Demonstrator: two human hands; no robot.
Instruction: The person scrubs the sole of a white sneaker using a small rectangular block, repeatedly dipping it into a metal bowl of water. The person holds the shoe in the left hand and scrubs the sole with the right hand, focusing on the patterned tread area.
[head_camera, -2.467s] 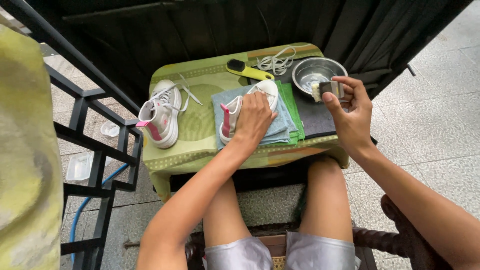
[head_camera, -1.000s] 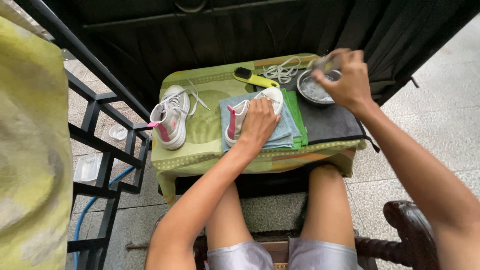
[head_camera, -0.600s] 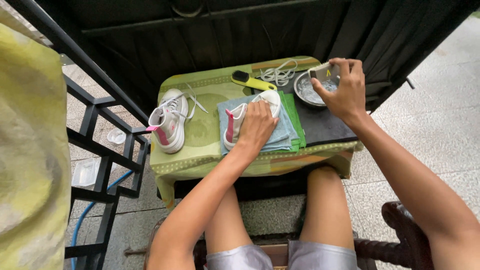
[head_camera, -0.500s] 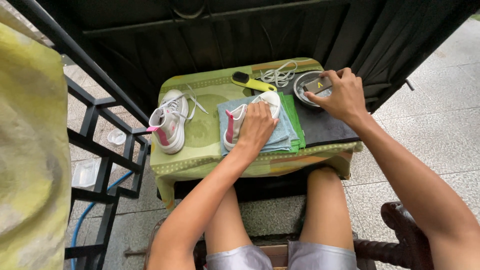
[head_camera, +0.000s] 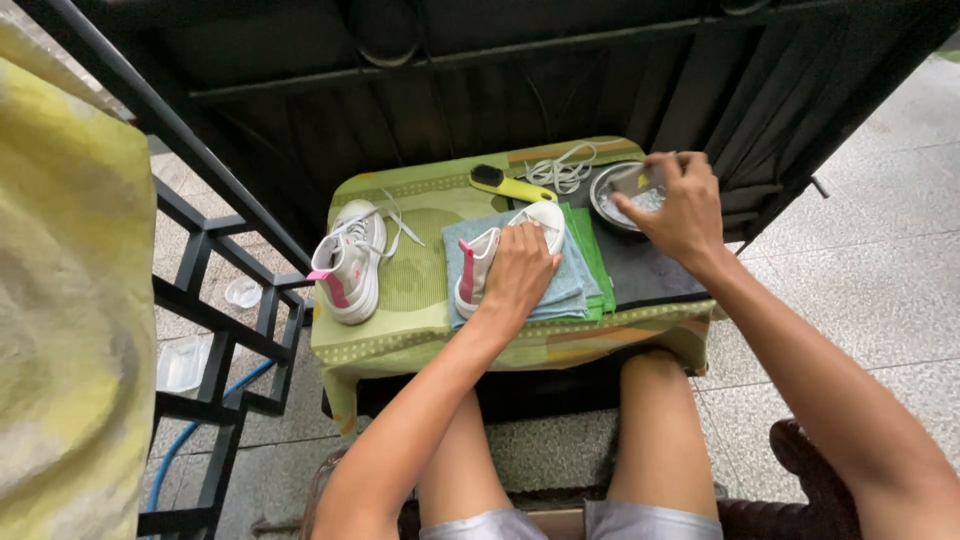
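Observation:
My left hand (head_camera: 520, 272) lies flat on a white sneaker with pink trim (head_camera: 480, 260) that rests on a blue cloth (head_camera: 575, 285) in the middle of the small table (head_camera: 415, 335). My right hand (head_camera: 682, 205) is over a metal bowl (head_camera: 608, 200) at the table's far right and pinches a small grey sponge-like pad (head_camera: 636, 181) above it. A second white and pink sneaker (head_camera: 350, 265), its laces loose, stands at the table's left side, apart from both hands.
A yellow-handled brush (head_camera: 512, 185) and a heap of white laces (head_camera: 562, 170) lie at the back. Green cloth (head_camera: 592, 255) and a dark mat (head_camera: 650, 275) sit under the bowl. Black metal railing (head_camera: 215, 300) stands left, a dark gate behind. My knees are under the table.
My right hand has stayed around the bowl, lifting and dipping the pad; it now holds it just above the bowl. My left hand has stayed on the sneaker.

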